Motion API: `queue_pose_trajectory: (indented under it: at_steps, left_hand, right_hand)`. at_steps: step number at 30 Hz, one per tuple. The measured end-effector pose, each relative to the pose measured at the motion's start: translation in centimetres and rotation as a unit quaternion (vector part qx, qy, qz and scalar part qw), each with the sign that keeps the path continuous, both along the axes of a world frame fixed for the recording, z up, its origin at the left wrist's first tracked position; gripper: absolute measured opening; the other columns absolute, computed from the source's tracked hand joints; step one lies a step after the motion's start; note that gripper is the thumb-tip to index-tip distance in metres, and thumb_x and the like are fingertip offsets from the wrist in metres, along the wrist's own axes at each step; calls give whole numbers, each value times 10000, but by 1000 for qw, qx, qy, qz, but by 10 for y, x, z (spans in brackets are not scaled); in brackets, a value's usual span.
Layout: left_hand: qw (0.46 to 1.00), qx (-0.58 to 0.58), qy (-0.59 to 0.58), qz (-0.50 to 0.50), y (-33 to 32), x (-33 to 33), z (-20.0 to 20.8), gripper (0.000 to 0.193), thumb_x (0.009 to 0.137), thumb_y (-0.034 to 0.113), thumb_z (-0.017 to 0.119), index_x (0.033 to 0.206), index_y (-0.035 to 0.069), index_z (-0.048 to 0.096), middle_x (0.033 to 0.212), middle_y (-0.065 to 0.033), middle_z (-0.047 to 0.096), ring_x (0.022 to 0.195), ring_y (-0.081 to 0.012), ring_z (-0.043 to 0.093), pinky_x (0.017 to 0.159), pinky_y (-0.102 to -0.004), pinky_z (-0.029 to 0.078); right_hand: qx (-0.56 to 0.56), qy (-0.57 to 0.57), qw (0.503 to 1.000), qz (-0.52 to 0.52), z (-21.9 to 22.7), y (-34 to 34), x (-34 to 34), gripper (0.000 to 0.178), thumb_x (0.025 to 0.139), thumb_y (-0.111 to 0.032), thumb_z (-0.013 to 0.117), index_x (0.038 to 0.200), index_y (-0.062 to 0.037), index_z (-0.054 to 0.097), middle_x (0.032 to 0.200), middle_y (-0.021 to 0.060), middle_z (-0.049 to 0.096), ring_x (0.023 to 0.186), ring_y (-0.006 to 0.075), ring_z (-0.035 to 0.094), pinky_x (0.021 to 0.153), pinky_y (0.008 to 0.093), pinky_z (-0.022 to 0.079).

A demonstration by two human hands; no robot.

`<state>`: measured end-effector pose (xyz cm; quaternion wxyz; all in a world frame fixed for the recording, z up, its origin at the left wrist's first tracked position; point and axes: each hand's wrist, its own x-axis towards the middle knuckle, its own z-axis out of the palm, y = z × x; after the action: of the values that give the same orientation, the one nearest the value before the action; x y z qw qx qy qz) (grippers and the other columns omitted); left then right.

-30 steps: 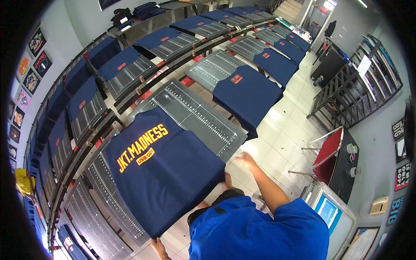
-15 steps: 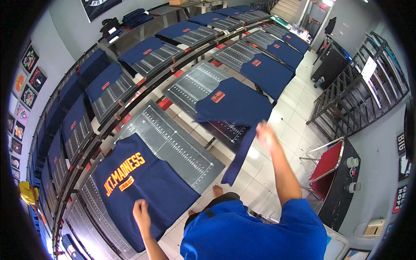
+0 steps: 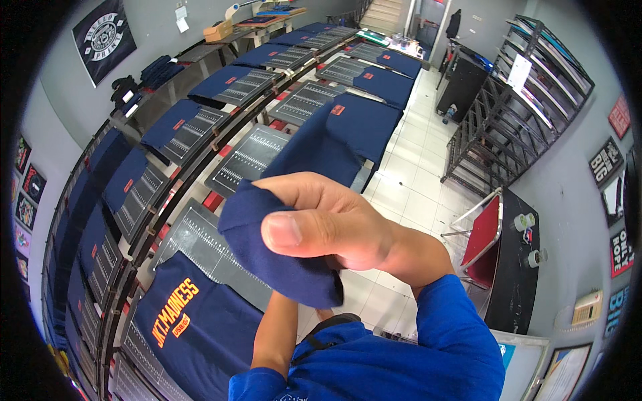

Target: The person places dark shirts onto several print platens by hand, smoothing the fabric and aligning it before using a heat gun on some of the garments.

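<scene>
In the right hand (image 3: 344, 224), matte navy cloth (image 3: 245, 222) forms rounded folds.

To my right, a red chair (image 3: 484, 232) stands just beside a black table (image 3: 511, 294) bearing two pale round things (image 3: 524, 221) I can't make out. Beyond is a dark rack (image 3: 508, 128) with a white sheet (image 3: 519, 71) on it. A cream phone (image 3: 588, 308) is near the table. Ahead I see stairs (image 3: 382, 18) and, farther left, a carton (image 3: 217, 31); on my left wall hangs a black banner (image 3: 104, 39).
</scene>
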<state>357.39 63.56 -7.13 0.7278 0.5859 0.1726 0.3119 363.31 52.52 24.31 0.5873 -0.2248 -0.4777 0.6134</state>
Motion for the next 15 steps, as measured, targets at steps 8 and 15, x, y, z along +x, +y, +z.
queue_pose_trajectory:
  at_steps: [8,15]
  left_hand:
    - [915,400,55,-18,10,-154,99,485,877,166,607,1304,-7,456,1101,-118,596,1013,-218,584,912,-344,458]
    - [923,379,-44,-56,-42,-318,178,193,898,143,624,1027,-1,631,939,-100,654,724,-179,605,693,-294,481]
  right_hand:
    - [-46,-139,989,1,12,-26,-86,186,853,-122,687,904,-48,524,862,-9,560,810,59,526,728,216,427]
    - [-53,-216,975,7,33,-50,-208,226,771,-38,674,828,-15,457,836,70,499,762,134,463,668,258,352]
